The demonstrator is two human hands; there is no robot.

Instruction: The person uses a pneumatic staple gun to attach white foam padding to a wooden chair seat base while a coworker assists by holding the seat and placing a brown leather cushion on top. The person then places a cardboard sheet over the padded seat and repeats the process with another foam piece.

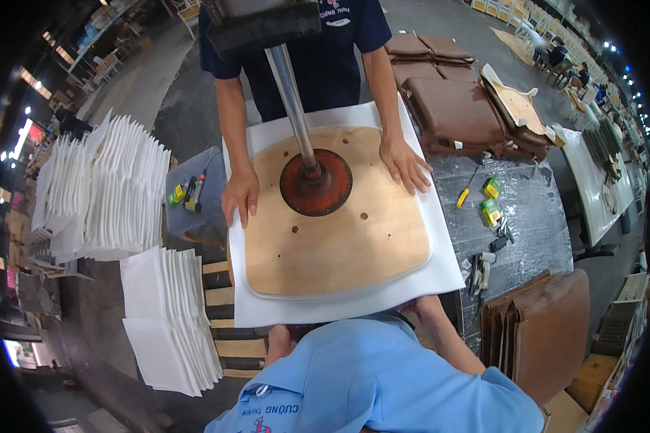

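Head view: the left hand [276, 345] and right hand [422, 307] grip the white foam sheet's [440, 245] near edge, fingers hidden; the press disc [315, 182] already pins the plywood seat board [339, 238], unwrapped.

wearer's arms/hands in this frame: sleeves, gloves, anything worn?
Light blue short-sleeved shirt with red and dark lettering on it. Forearms bare below the sleeves. No gloves on the left hand; the right hand is mostly hidden under the white sheet's edge. No watch or rings visible.

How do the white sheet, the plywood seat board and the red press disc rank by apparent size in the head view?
1. White sheet, showing past the board on every side.
2. Plywood seat board, lying on it.
3. Red press disc, resting on the board.
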